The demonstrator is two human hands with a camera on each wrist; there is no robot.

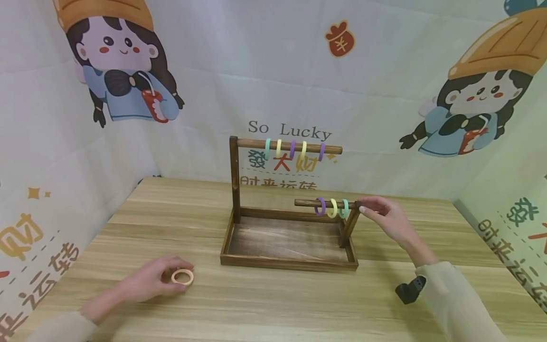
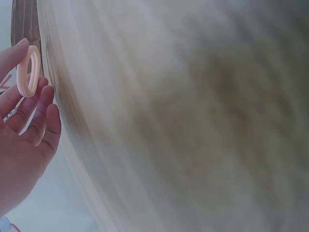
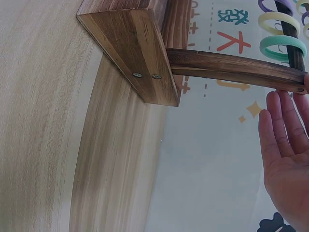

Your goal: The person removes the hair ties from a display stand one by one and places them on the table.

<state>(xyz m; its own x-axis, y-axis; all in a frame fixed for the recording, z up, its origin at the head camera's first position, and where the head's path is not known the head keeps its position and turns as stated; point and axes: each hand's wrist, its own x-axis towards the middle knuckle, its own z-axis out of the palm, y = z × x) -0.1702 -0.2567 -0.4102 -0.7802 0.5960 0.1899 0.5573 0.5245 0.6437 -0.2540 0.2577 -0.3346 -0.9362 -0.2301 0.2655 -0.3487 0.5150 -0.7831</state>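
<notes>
My left hand (image 1: 147,279) pinches a pale orange ring (image 1: 182,270) between thumb and fingertips, just above the table at the left. In the left wrist view the ring (image 2: 21,79) stands on edge, the other fingers loosely bent. To the right is a dark wooden rack (image 1: 290,261) with two posts. My right hand (image 1: 391,221) holds the top of its short post (image 1: 350,229) at the fingertips; its thumb is outside the right wrist view. A purple ring (image 1: 322,206), a yellow ring (image 1: 334,209) and a mint ring (image 1: 345,209) hang on the low bar (image 1: 304,203).
The rack's high bar (image 1: 252,143), on the tall left post (image 1: 235,180), carries several mint, yellow and purple rings. A tray with low walls forms the base. Printed cloth (image 1: 265,71) stands behind the wooden table (image 1: 273,304). A black device (image 1: 410,290) sits at the right wrist.
</notes>
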